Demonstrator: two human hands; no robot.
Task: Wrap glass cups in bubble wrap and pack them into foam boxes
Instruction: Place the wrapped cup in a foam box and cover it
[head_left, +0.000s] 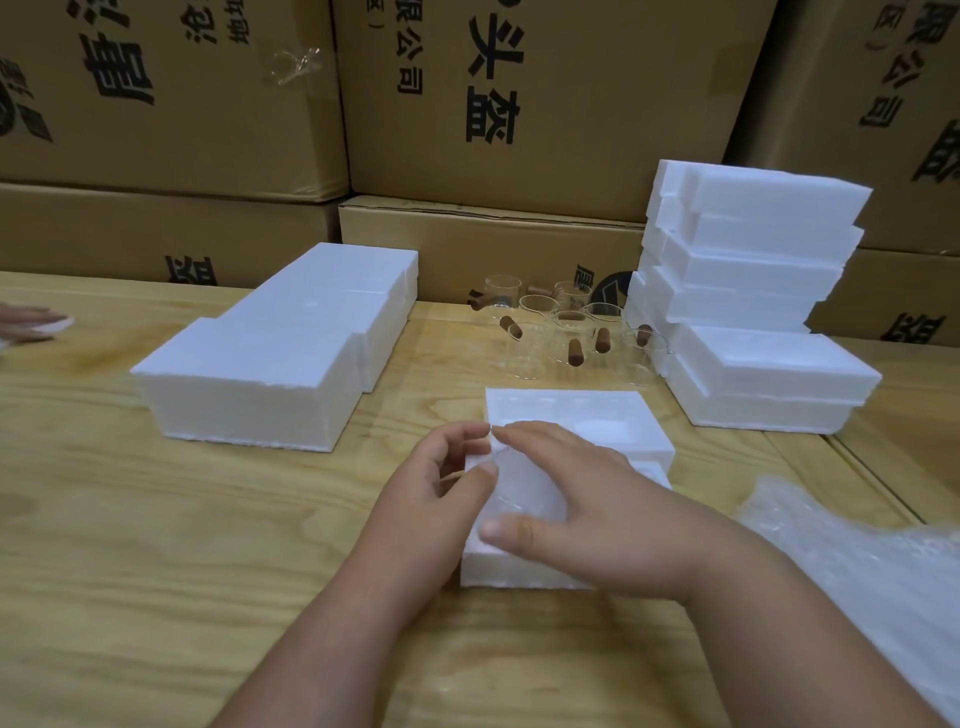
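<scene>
An open white foam box (571, 415) lies on the wooden table in front of me. Over its near half I hold a glass cup wrapped in bubble wrap (524, 488). My left hand (441, 493) pinches the wrap at its left edge with thumb and fingers. My right hand (576, 509) curls over the top and right side of the bundle, thumb at its near side. Several bare glass cups with brown wooden handles (566, 332) stand at the back of the table. A loose sheet of bubble wrap (857, 561) lies at the right.
Closed foam boxes (280, 358) lie in a row at the left. A tall stack of foam boxes (753, 291) stands at the right. Cardboard cartons (519, 104) wall off the back. Another person's hand (26, 322) shows at the far left edge.
</scene>
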